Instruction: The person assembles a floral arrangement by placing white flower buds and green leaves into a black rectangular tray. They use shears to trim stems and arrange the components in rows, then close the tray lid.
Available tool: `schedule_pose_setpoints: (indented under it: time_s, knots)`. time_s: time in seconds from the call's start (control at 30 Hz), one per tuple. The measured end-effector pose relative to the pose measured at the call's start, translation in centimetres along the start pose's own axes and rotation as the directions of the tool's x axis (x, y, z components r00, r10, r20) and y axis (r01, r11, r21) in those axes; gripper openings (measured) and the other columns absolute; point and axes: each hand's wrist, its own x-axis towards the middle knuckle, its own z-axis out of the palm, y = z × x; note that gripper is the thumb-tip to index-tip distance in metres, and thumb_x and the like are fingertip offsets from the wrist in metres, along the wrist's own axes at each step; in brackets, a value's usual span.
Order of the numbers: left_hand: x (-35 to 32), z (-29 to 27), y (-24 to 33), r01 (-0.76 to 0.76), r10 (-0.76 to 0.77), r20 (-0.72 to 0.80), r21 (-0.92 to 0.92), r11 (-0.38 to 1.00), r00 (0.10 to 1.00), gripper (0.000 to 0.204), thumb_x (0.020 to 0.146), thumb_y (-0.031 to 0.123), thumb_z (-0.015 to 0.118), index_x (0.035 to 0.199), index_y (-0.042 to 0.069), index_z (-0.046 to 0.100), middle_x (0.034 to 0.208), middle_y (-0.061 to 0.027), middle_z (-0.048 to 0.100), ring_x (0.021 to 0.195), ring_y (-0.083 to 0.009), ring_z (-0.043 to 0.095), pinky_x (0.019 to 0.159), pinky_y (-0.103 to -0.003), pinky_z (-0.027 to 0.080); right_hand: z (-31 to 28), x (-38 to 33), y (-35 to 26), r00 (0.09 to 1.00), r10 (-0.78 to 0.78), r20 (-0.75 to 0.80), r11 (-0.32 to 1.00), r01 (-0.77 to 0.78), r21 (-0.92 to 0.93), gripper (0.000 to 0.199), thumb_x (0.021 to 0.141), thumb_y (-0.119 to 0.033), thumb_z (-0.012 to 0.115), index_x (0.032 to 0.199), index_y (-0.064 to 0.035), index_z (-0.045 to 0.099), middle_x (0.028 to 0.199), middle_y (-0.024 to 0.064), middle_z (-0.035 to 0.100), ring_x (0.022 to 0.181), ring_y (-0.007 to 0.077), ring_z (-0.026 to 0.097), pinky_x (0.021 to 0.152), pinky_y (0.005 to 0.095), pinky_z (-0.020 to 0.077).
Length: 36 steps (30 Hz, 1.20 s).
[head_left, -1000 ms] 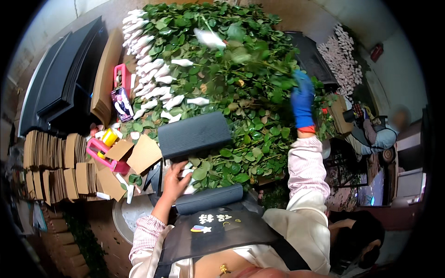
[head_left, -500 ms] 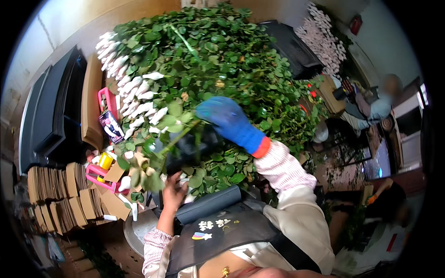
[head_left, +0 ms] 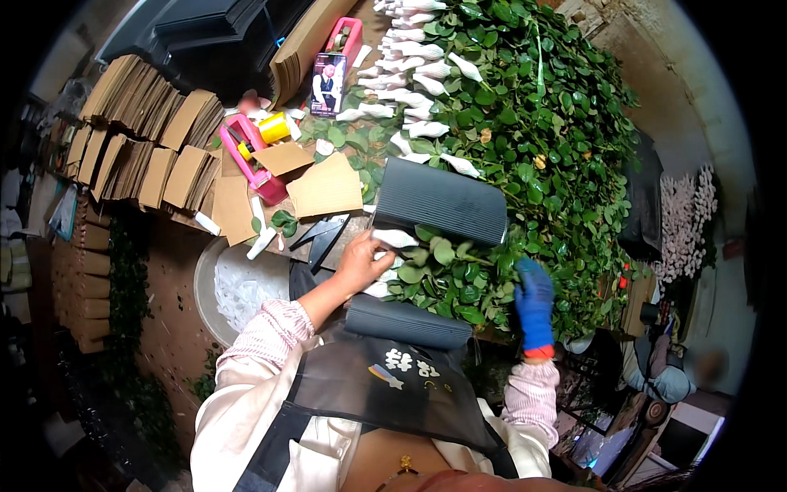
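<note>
My bare left hand (head_left: 359, 262) closes on white-netted rose buds (head_left: 395, 239) at the near end of a leafy bundle (head_left: 447, 275). A dark grey corrugated sheet (head_left: 443, 201) lies across the bundle just beyond that hand. A rolled edge of the same dark card (head_left: 406, 321) sits against my apron. My right hand (head_left: 534, 303), in a blue glove, grips the leafy stems at the bundle's right end. Behind lies a large heap of green rose stems (head_left: 549, 123) with several white-wrapped buds (head_left: 414, 82) along its left side.
Brown cardboard pieces (head_left: 326, 187), black scissors (head_left: 324, 234), a pink tape dispenser (head_left: 258, 160) and a yellow roll (head_left: 275, 128) lie on the bench. Stacks of folded cardboard (head_left: 139, 139) stand at left. A round tub of white netting (head_left: 242, 287) sits below the bench.
My gloved right hand has come down from above the dark sheet to the bundle's right end. The view has swung left, and the left hand stays on the buds.
</note>
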Motion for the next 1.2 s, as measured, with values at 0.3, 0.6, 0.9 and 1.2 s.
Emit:
schedule_pose_setpoints:
  time_s: [0.3,0.6,0.9,1.2]
  knots:
    - [0.4,-1.1,0.9,0.124,-0.137,0.129,0.105,0.987,0.982,0.024,0.087,0.014,0.076,0.109,0.006,0.072,0.105,-0.0157,0.072,0.098,-0.0374,0.069,0.085,-0.046,0.055,-8.9,4.9,-8.6,0.977,0.042,0.209,0.973,0.007,-0.23,0.038,0.088,-0.026,0.077,0.12,-0.0103,0.065,0.118,0.0145,0.068,0.105,0.0349,0.067,0.091,0.0468,0.0542]
    - [-0.5,0.7,-4.9,-0.097,0.079,0.124,0.152,0.984,0.989,0.023,0.089,0.012,0.078,0.111,0.009,0.072,0.113,-0.015,0.072,0.109,-0.0351,0.068,0.099,-0.047,0.053,-7.5,6.8,-8.9,0.991,0.09,0.101,0.988,-0.076,-0.135,0.019,0.093,-0.03,0.073,0.103,-0.0141,0.068,0.088,0.0107,0.07,0.084,0.0335,0.07,0.075,0.0478,0.0548]
    - [0.4,-1.1,0.7,-0.143,0.127,0.117,0.141,0.98,0.985,0.05,0.079,0.019,0.082,0.125,0.008,0.068,0.119,-0.0208,0.063,0.114,-0.0427,0.062,0.099,-0.05,0.052,2.2,-0.3,3.0,0.896,0.431,0.108,0.85,-0.443,0.286,0.04,0.098,-0.027,0.073,0.13,-0.005,0.068,0.123,0.0168,0.073,0.111,0.0297,0.071,0.097,0.041,0.0549]
    - [0.0,-1.1,0.0,-0.079,0.071,0.059,0.143,0.987,0.996,0.048,0.076,0.016,0.084,0.12,0.005,0.07,0.121,-0.0214,0.063,0.113,-0.0425,0.064,0.095,-0.048,0.054,-8.5,3.9,-7.4,0.969,0.232,0.089,0.764,-0.237,0.599,0.037,0.098,-0.013,0.072,0.134,-0.0027,0.072,0.118,0.0126,0.078,0.103,0.0197,0.074,0.092,0.0347,0.0591]
